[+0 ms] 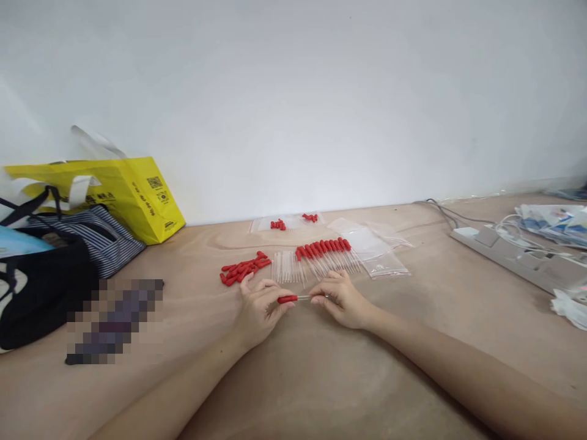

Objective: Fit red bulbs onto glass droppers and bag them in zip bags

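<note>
Between finger and thumb, my left hand (263, 308) pinches a red rubber bulb (287, 299). A thin clear dropper tube (303, 297) meets the bulb's right end, and my right hand (342, 299) pinches that tube farther along. Just beyond my left hand lies a pile of loose red bulbs (243, 267). To its right, bare clear tubes (284, 267) lie side by side. Next to those comes a row of droppers with red bulbs (323, 248) on their far ends, close beyond my right hand. How deep the tube sits in the held bulb is hard to see.
Clear plastic bags (383, 250) lie right of the row; another bag with red bulbs (278, 225) lies by the wall. At left stand a yellow bag (151, 201) and a black bag (50, 287), near a blurred dark object (114, 321). A power strip (518, 253) sits at right.
</note>
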Demonstrator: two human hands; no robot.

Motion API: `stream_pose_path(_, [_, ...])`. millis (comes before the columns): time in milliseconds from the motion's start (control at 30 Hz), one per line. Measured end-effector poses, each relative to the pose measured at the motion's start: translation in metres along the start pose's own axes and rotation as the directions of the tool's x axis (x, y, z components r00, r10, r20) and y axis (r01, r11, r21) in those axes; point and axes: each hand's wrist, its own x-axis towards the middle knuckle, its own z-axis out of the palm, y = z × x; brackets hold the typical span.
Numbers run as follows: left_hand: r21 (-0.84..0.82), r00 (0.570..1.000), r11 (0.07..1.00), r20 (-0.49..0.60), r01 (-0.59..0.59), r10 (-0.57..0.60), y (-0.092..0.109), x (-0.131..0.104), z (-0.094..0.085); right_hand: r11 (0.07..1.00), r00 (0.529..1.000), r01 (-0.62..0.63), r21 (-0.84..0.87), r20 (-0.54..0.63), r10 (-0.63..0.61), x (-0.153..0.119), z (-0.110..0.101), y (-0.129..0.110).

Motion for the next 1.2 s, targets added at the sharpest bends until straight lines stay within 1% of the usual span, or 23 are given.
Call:
stream_pose_path(100, [-0.030, 1.000, 1.000, 0.016, 0.008, -0.007, 0.003, 0.000, 0.002, 0.999, 0.996, 0.039, -0.034, -0.075, -0.041, -0.001, 0.003, 0.001])
stream_pose_path(233, [-0.064, 0.999, 0.998, 0.028, 0.022, -0.020, 0.007, 0.000, 0.005, 0.995, 0.985, 0.082, -0.054, -0.149, -0.089, -0.001, 0.011, -0.001])
stream_pose_path(333, [-0.073, 0.999, 0.997, 0.029, 0.024, -0.021, 0.008, -0.001, 0.006, 0.993, 0.976, 0.103, -0.050, -0.190, -0.111, -0.001, 0.016, -0.002])
stream_pose_path(433, [-0.077, 0.999, 0.997, 0.039, 0.019, -0.017, 0.009, -0.001, 0.006, 0.992, 0.971, 0.119, -0.043, -0.203, -0.125, 0.000, 0.018, -0.004])
stream_pose_path(633, [-0.075, 0.997, 0.997, 0.076, 0.013, -0.007, 0.006, 0.000, 0.007, 0.991, 0.981, 0.125, -0.040, -0.148, -0.129, 0.001, 0.015, -0.003])
stream_pose_path(833, [-0.063, 0.991, 0.998, 0.129, -0.011, 0.019, 0.004, 0.001, 0.004, 0.989, 0.989, 0.139, -0.054, -0.033, -0.141, 0.003, 0.009, 0.002])
stream_pose_path(933, [-0.065, 0.985, 0.998, 0.169, -0.004, 0.015, 0.005, 0.001, 0.002, 0.988, 0.988, 0.147, -0.057, -0.046, -0.149, 0.004, 0.012, 0.002])
stream_pose_path(1033, [-0.055, 0.985, 0.998, 0.175, 0.011, -0.002, 0.004, 0.000, 0.003, 0.986, 0.986, 0.162, -0.046, -0.038, -0.163, 0.004, 0.015, 0.000])
stream_pose_path(1100, [-0.041, 0.985, 0.999, 0.170, 0.012, -0.005, 0.002, 0.000, 0.004, 0.982, 0.987, 0.158, -0.100, -0.015, -0.160, 0.005, 0.013, -0.001])
stream_pose_path(1200, [-0.015, 0.988, 1.000, 0.155, 0.015, -0.013, -0.003, 0.000, 0.004, 0.961, 0.989, 0.147, -0.232, 0.026, -0.145, 0.008, 0.007, -0.001])
